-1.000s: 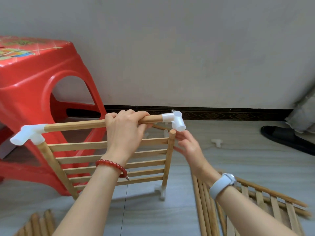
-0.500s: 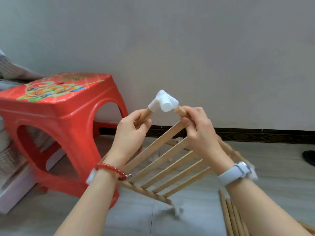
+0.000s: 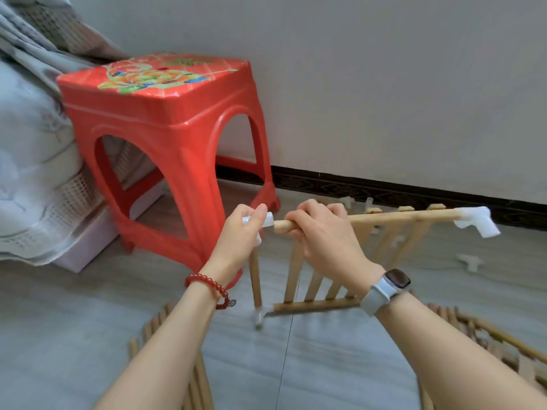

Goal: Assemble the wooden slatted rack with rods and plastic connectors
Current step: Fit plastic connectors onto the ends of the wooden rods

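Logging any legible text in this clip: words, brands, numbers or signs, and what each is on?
None legible.
Red plastic stool: its top carries a colourful floral picture, no readable words.
Smartwatch with pale strap on the right wrist: screen dark, nothing shown.
White plastic connectors: no markings visible.

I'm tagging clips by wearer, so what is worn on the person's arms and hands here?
Both forearms are bare, with no sleeves or gloves in view. The left wrist carries a bracelet of round red beads with a small metal charm hanging from it. The right wrist carries a smartwatch with a dark rounded-rectangle face on a pale grey band.
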Action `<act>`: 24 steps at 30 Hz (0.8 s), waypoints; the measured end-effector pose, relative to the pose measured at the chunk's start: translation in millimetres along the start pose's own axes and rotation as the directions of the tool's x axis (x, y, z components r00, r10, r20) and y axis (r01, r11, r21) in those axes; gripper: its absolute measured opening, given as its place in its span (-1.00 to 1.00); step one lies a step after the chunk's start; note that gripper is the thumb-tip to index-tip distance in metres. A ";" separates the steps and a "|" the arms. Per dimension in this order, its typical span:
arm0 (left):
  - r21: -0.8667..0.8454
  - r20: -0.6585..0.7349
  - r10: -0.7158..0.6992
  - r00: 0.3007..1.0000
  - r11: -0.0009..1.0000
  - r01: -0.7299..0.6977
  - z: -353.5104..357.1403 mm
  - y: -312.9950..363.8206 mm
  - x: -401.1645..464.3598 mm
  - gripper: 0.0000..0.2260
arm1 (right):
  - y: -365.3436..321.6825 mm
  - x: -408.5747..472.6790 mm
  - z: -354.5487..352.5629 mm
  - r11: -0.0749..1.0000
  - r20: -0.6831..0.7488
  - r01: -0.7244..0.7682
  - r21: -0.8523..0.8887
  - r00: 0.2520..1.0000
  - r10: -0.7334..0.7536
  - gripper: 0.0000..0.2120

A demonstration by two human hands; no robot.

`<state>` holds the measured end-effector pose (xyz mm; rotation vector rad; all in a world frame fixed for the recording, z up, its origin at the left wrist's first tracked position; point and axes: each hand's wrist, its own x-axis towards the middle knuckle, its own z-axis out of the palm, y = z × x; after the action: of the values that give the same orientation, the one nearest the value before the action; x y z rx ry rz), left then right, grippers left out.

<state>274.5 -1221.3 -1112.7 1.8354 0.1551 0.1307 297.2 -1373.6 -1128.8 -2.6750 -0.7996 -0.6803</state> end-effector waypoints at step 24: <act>0.139 0.339 -0.046 0.940 0.990 -0.001 -14.0 -7.1 17.4 -0.69 | 7.3 3.4 3.9 1.000 0.025 0.005 0.023 1.000 -0.005 -0.80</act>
<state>288.9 -1203.1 -1115.6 1.9629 -0.0612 -0.2215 305.3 -1376.5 -1131.3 -2.6668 -0.8159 -0.6367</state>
